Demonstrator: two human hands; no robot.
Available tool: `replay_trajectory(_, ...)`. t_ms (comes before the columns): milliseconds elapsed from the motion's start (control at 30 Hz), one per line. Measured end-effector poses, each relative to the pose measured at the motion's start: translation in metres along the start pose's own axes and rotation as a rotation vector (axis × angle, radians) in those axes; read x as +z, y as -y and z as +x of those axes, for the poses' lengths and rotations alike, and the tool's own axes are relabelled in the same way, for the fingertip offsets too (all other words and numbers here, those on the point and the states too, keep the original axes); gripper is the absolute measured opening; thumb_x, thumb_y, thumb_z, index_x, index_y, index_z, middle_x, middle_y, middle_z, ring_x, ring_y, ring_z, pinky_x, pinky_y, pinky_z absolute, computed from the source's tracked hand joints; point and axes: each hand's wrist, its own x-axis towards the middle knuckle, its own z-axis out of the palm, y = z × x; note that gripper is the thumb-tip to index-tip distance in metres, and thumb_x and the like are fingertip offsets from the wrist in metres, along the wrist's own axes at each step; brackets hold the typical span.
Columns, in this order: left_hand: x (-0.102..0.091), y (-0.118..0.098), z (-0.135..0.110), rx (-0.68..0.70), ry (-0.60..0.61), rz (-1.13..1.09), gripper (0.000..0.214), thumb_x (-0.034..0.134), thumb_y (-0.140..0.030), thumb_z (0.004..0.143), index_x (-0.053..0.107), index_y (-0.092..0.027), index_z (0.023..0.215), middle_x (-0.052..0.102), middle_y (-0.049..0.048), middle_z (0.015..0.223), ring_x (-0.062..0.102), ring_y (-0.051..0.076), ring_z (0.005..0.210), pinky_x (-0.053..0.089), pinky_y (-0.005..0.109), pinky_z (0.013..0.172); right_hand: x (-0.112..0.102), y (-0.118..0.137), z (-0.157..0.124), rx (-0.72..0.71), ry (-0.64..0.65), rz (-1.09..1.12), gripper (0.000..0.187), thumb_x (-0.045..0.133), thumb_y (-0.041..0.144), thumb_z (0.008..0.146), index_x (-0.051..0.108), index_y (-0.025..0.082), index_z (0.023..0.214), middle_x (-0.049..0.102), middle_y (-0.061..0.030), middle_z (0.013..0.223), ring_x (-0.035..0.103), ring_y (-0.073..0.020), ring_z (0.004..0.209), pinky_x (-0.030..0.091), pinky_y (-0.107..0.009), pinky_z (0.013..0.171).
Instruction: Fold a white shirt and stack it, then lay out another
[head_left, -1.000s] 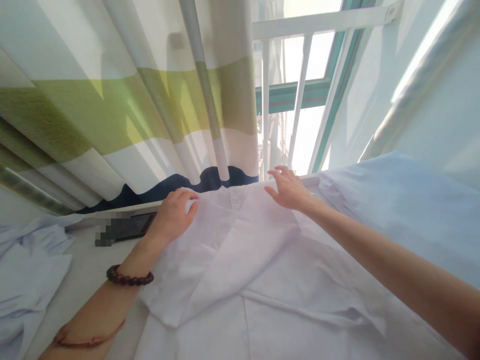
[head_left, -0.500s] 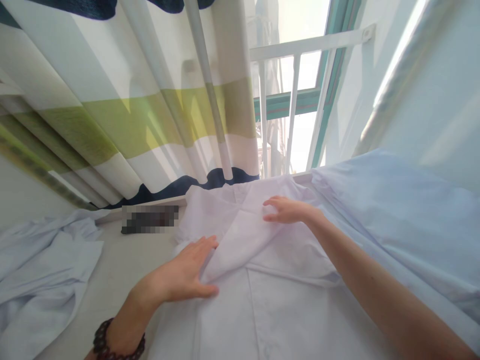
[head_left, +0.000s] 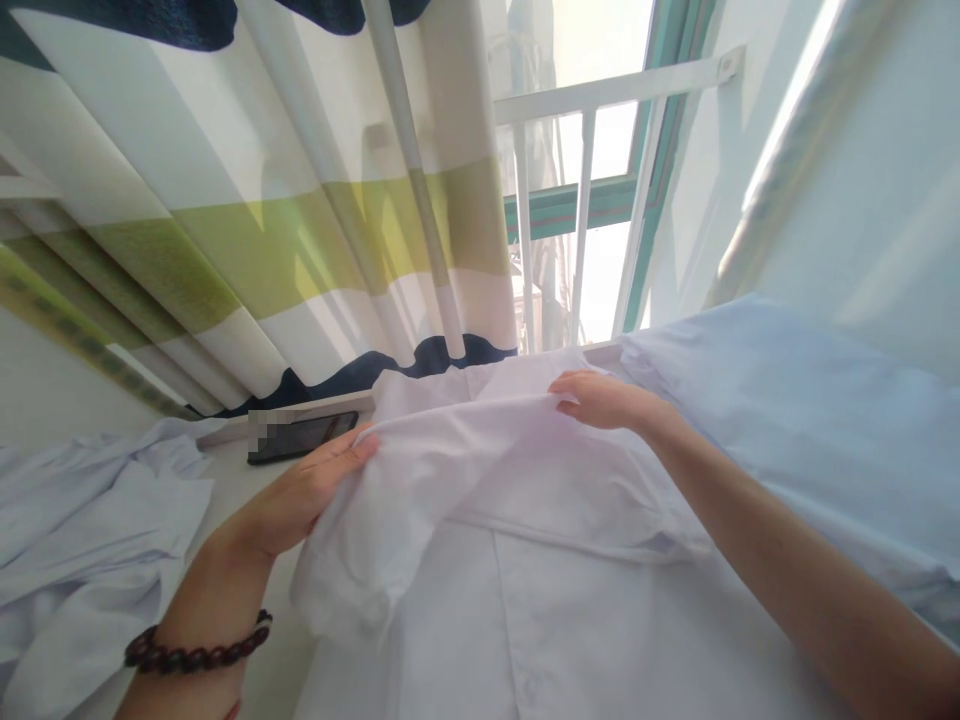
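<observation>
A white shirt [head_left: 465, 620] with a buttoned front lies spread out before me. My left hand [head_left: 315, 485], with a dark bead bracelet on its wrist, pinches the shirt's cloth at the left. Further right and back, my right hand [head_left: 607, 398] grips the same piece between thumb and fingers. A raised edge stretches between the two hands, and the loose cloth hangs down from it over the front of the shirt. Folds hide part of the fingertips.
A black phone [head_left: 307, 437] lies just beyond my left hand. Crumpled white cloth [head_left: 90, 540] is at the left, and a pale blue-white cloth [head_left: 810, 430] at the right. Behind are a striped curtain [head_left: 360, 230] and a white railing [head_left: 615, 95] before the window.
My left hand has gone from lying spread on the cloth to gripping it, further left. My right hand has closed on the cloth, and an edge of it is lifted between them.
</observation>
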Motion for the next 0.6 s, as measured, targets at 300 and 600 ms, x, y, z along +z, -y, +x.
replay_trajectory(300, 0.002, 0.029, 0.004, -0.073, 0.688, 0.124, 0.044, 0.068, -0.057, 0.071, 0.071, -0.023, 0.097, 0.072, 0.0045, 0.093, 0.067, 0.027, 0.084, 0.054, 0.03, 0.066, 0.005, -0.028, -0.004, 0.143, 0.11, 0.008, 0.047, 0.061, 0.018, 0.08, 0.06, 0.023, 0.126, 0.063, -0.0096, 0.125, 0.06, -0.0291, 0.111, 0.049, -0.043, 0.093)
replay_trajectory(600, 0.012, 0.024, -0.002, -0.062, 0.758, -0.064, 0.068, 0.08, -0.046, 0.058, 0.061, -0.025, 0.12, 0.071, 0.0016, 0.094, 0.064, 0.03, 0.102, 0.054, 0.033, 0.083, 0.029, -0.043, 0.009, 0.174, -0.003, -0.016, 0.052, 0.05, 0.01, 0.078, 0.066, 0.033, 0.121, 0.062, -0.007, 0.123, 0.058, -0.0307, 0.114, 0.043, -0.049, 0.099)
